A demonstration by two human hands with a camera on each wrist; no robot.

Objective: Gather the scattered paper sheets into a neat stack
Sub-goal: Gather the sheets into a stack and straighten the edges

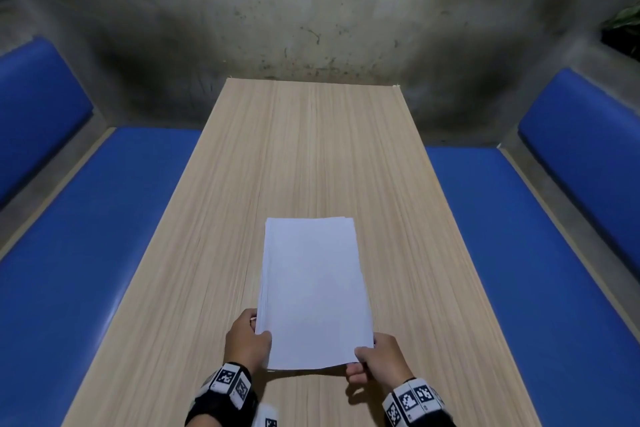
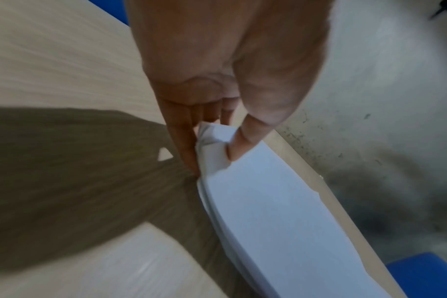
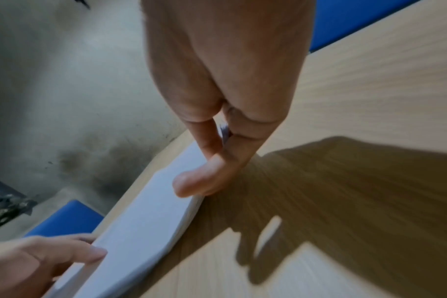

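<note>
A stack of white paper sheets (image 1: pixel 313 291) lies lengthwise on the near half of the wooden table (image 1: pixel 311 149); its near end is raised off the wood. My left hand (image 1: pixel 258 333) pinches the stack's near left corner, thumb on top and fingers underneath. My right hand (image 1: pixel 363 359) pinches the near right corner the same way. In the left wrist view the paper stack (image 2: pixel 281 217) bends under the left thumb (image 2: pixel 245 139), and several sheet edges show along its side. The right wrist view shows the right thumb (image 3: pixel 194 183) lying on top of the paper stack (image 3: pixel 140 217).
The table runs away from me to a stained concrete wall (image 1: pixel 311 10). Blue padded benches (image 1: pixel 86 236) (image 1: pixel 519 236) flank it on both sides. A plant (image 1: pixel 627 22) shows at the far right. Bare wood surrounds the paper.
</note>
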